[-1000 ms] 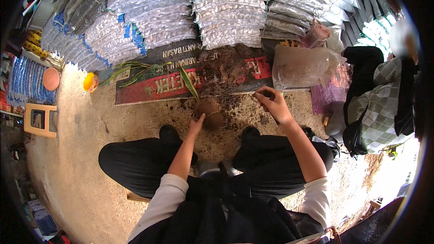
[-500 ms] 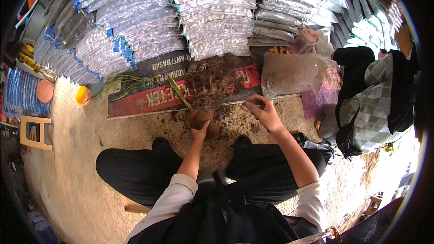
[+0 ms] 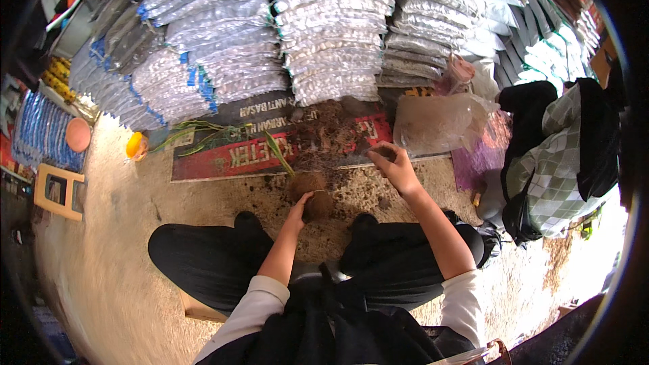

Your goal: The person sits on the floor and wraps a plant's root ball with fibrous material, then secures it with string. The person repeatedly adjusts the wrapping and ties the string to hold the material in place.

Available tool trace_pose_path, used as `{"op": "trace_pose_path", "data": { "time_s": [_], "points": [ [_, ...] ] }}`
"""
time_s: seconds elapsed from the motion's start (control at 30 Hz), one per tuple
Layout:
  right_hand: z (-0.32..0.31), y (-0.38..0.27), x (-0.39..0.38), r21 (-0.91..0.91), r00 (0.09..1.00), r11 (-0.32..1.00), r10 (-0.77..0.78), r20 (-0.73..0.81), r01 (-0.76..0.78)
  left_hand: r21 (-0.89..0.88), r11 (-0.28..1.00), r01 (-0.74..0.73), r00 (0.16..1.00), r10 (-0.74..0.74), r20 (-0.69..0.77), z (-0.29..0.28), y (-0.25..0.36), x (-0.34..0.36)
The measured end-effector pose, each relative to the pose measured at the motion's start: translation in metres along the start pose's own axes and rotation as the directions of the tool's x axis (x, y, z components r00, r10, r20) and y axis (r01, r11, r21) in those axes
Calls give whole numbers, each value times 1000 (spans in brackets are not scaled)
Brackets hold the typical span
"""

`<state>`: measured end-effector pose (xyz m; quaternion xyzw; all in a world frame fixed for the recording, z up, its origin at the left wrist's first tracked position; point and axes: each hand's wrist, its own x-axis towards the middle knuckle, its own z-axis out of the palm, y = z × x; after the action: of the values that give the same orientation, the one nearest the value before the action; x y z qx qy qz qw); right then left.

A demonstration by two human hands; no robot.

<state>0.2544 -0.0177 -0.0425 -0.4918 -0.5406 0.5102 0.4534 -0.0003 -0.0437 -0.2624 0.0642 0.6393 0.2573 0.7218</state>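
Note:
My left hand (image 3: 297,213) is closed around the lower left side of a brown, fibrous sprouted coconut (image 3: 315,197), held low over the floor between my feet. A green shoot (image 3: 278,154) leans up and left from it. To the right and a little farther off, my right hand (image 3: 400,173) is raised with its fingers curled into a pinch; whatever they hold, if anything, is too small to make out. Loose brown husk fibre (image 3: 331,132) lies heaped on the printed dark and red sheet (image 3: 203,164) just beyond the hands. Long green leaves (image 3: 209,134) rest on the sheet's left part.
Stacked clear bags (image 3: 331,34) line the far side. A clear plastic bag (image 3: 439,124) and a purple bag (image 3: 473,162) lie right, near checked cloth (image 3: 551,155). An orange-yellow pot (image 3: 136,145) and beige stool (image 3: 61,191) stand left. Dark crumbs litter the floor.
The coconut has turned in my left hand and shows more of its round side. The left hand has shifted slightly nearer to me; my right hand stays pinched. The whole view has tilted a little.

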Motion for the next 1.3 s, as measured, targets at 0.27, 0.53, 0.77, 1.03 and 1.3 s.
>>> {"op": "trace_pose_path", "data": {
  "time_s": [0.27,0.53,0.77,1.03,1.3],
  "points": [
    [9,-34,16,273,1000,962,8,24,-14,-334,888,-316,925,367,102,26,70,-142],
    [16,-116,39,332,979,921,-200,-40,202,-450,707,-546,642,698,317,10,170,-232],
    [25,-166,24,-37,949,949,-314,-6,314,-254,591,-765,516,800,306,-1,211,-282],
    [72,-217,3,-474,870,749,-282,404,463,-165,660,-732,647,751,134,-14,193,-261],
    [137,-148,59,-271,857,818,-447,255,507,-201,496,-845,463,866,190,-26,190,-245]
  ]
}}
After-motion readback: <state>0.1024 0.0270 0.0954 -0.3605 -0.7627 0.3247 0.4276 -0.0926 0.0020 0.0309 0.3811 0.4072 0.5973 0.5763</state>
